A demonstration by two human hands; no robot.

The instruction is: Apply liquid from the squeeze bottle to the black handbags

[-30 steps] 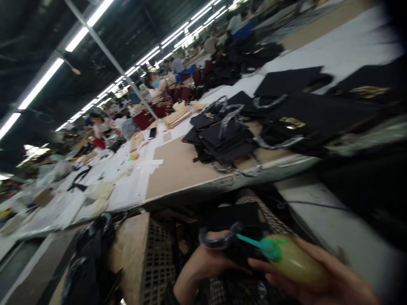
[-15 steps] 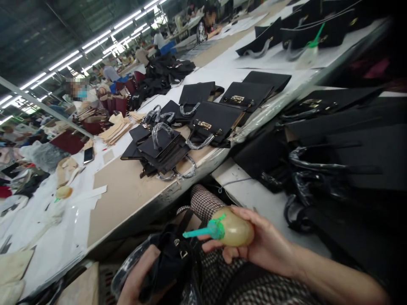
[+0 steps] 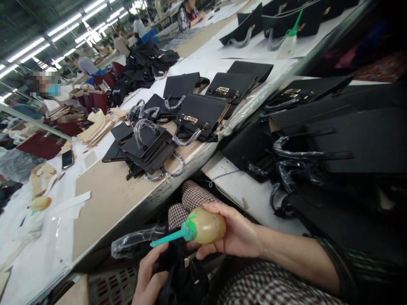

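Note:
A yellowish bulb bottle [image 3: 208, 225] with a teal nozzle lies in my right hand [image 3: 235, 231], whose fingers wrap round its far side and underside. The nozzle points left, its tip just above my left hand [image 3: 151, 271]. That hand's fingers are bent against a black bag [image 3: 181, 271] on my lap, gripping its edge. Part of the bag is hidden by my hands. A plastic-wrapped handle [image 3: 136, 242] sticks out to the left of it, and small gold metal fittings show on its right side.
A pile of black bags [image 3: 152, 148] lies on the table [image 3: 108, 203] ahead. More black bags [image 3: 356, 140] fill the right side. A second bulb bottle [image 3: 41, 203] and a phone [image 3: 67, 159] are at left. People sit farther back.
My right hand and the bottle have moved left, nearer my left hand. My left hand has shifted right on the bag, and the wrapped handle now extends to the left. The view has shifted.

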